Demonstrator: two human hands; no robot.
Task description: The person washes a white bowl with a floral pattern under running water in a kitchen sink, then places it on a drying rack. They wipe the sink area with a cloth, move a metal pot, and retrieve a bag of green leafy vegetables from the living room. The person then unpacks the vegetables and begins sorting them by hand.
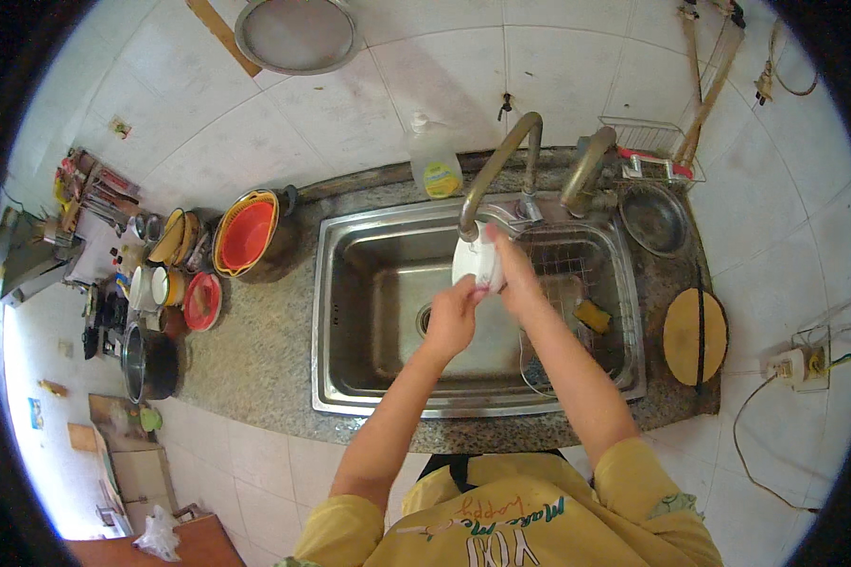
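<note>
Over the steel sink [373, 402], I hold a small white dish [473, 263] just under the mouth of the curved tap [501, 165]. My left hand [452, 317] grips its lower edge with fingers closed. Along its right side, my right hand [511, 269] is closed on it, hiding part of the dish. Whether it is a bowl or a plate is hard to tell at this tilt. A wire rack [558, 248] lies in the right part of the sink, beneath my right forearm. Beside that forearm rests a yellow sponge [592, 317].
A clear soap bottle [435, 165] stands behind the sink. Left on the granite counter [255, 350] are a red basket [247, 234], a red bowl [203, 300] and a dark pot [149, 364]. To the right sit a dark pan [654, 219] and a round wooden board [695, 335].
</note>
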